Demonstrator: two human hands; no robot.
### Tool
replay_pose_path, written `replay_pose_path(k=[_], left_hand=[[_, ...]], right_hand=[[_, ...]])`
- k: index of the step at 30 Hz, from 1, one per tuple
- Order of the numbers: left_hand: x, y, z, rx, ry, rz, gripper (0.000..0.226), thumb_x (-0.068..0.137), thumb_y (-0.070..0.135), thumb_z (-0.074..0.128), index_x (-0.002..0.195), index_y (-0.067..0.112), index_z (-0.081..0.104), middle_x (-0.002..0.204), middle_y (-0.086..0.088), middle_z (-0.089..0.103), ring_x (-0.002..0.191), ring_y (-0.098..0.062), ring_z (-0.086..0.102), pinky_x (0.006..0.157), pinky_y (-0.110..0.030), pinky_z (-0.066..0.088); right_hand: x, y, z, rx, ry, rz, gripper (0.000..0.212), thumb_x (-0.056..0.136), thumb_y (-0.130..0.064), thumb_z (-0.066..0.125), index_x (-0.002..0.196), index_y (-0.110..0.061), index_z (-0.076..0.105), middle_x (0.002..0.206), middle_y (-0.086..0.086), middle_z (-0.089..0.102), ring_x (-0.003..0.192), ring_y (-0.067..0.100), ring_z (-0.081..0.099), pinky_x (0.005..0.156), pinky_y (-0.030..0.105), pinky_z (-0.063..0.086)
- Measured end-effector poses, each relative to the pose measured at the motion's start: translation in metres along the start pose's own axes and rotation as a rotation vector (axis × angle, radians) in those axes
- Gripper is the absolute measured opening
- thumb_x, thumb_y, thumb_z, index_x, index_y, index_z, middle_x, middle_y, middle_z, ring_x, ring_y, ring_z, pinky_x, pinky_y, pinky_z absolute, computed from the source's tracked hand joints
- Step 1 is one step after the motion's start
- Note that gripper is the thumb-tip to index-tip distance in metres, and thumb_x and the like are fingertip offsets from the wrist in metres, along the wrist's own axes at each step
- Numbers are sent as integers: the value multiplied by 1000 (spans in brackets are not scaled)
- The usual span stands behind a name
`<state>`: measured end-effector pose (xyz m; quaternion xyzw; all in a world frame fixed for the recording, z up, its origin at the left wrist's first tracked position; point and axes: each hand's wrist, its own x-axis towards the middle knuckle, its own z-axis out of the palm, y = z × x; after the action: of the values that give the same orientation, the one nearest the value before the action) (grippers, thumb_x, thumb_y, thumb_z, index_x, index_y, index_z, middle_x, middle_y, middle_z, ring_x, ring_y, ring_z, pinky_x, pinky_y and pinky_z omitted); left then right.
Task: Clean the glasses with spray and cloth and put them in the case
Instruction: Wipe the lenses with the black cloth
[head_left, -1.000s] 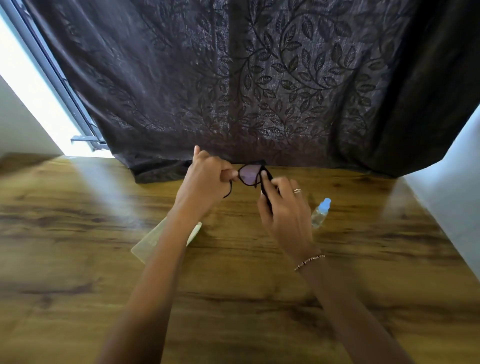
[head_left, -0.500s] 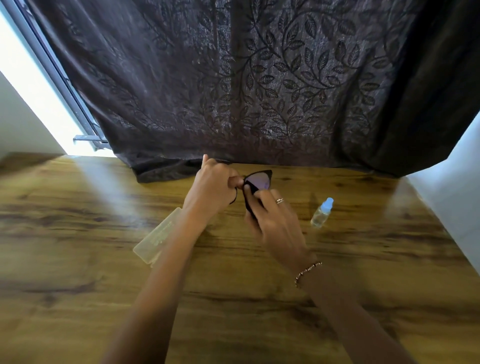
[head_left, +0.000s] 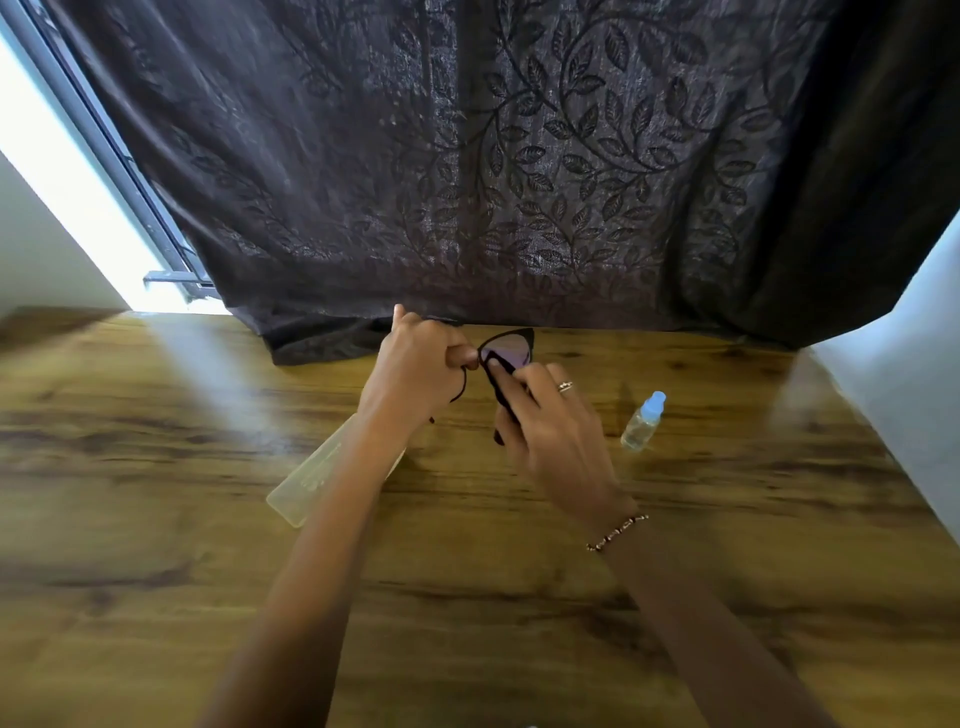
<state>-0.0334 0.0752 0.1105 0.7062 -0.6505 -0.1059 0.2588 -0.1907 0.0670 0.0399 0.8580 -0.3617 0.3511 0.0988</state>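
Black-framed glasses (head_left: 511, 345) with tinted lenses are held above the far middle of the wooden table (head_left: 208, 597). My left hand (head_left: 415, 371) pinches the frame at its left side. My right hand (head_left: 550, 431) presses a dark cloth (head_left: 503, 389) against one lens with thumb and fingers; most of the cloth is hidden under the hand. A translucent yellowish glasses case (head_left: 306, 480) lies on the table under my left forearm, partly covered. A small clear spray bottle (head_left: 643, 422) with a pale blue cap stands to the right of my right hand.
A dark leaf-patterned curtain (head_left: 519, 171) hangs behind the table's far edge and drapes onto it. A bright window strip (head_left: 67, 192) shows at the left. A pale wall (head_left: 914, 374) borders the table on the right.
Both hands have shifted with the glasses. My right hand has slid its cloth-covered fingers across the lens, from the lens's right side towards its left.
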Motion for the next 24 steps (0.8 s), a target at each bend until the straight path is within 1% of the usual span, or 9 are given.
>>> replay_pose_path(k=[4, 7, 9, 11, 13, 16, 19, 22, 24], left_hand=[[1, -6, -3, -13, 28, -31, 30, 89, 2, 47, 84, 14, 74, 72, 4, 56, 108, -29, 47, 108, -44, 32], [1, 0, 4, -5, 2, -2, 28, 87, 0, 47, 87, 11, 74, 77, -3, 67, 104, -29, 51, 114, -39, 23], [0, 0, 7, 6, 12, 26, 26, 88, 1, 49, 89, 10, 74, 81, -8, 69, 101, -28, 51, 113, -40, 25], [0, -3, 6, -3, 48, 36, 24, 89, 2, 51, 86, 10, 74, 77, -6, 67, 97, -27, 51, 111, -43, 28], [1, -8, 5, -19, 87, 38, 24, 90, 4, 52, 82, 9, 74, 74, -3, 66, 94, -26, 54, 115, -40, 21], [0, -7, 7, -3, 75, 25, 25, 90, 4, 50, 85, 10, 74, 82, -3, 70, 97, -26, 56, 116, -29, 8], [1, -3, 11, 43, 40, 40, 25, 90, 3, 49, 90, 9, 74, 87, -8, 72, 99, -28, 56, 118, -31, 6], [3, -5, 7, 16, 92, 37, 25, 90, 2, 50, 84, 8, 74, 76, -2, 68, 88, -28, 59, 118, -39, 11], [4, -7, 4, 8, 122, 37, 27, 90, 1, 50, 79, 9, 73, 68, 4, 60, 83, -26, 56, 116, -45, 17]], right_hand=[[-5, 8, -1, 21, 13, 16, 34, 93, -13, 51, 121, 1, 63, 88, 7, 58, 81, 20, 53, 62, 32, 50], [0, 3, 2, 16, -46, -30, 40, 93, -17, 48, 127, 1, 58, 95, 7, 59, 88, 18, 49, 65, 30, 49], [6, 5, 1, -4, -45, -19, 41, 93, -18, 47, 128, 0, 58, 96, 6, 59, 88, 19, 51, 66, 29, 49], [9, 10, -2, -18, -30, 36, 40, 94, -18, 47, 128, 0, 58, 93, 6, 58, 85, 21, 55, 65, 31, 50], [6, 13, -3, -8, -22, 87, 39, 92, -16, 50, 126, 2, 59, 90, 7, 57, 82, 23, 56, 62, 33, 52], [-2, 6, 0, 5, -65, 34, 41, 91, -14, 54, 128, 3, 57, 92, 9, 58, 84, 23, 55, 61, 33, 53], [1, 0, 2, 14, -80, 17, 44, 92, -17, 59, 133, 0, 54, 96, 8, 58, 89, 20, 52, 61, 30, 51], [10, 4, 1, -29, -27, 136, 49, 91, -29, 63, 130, -1, 56, 90, 6, 56, 85, 19, 54, 60, 28, 50], [7, 5, 1, -15, -18, 160, 50, 87, -22, 68, 130, 1, 56, 90, 8, 56, 85, 21, 57, 62, 30, 53]])
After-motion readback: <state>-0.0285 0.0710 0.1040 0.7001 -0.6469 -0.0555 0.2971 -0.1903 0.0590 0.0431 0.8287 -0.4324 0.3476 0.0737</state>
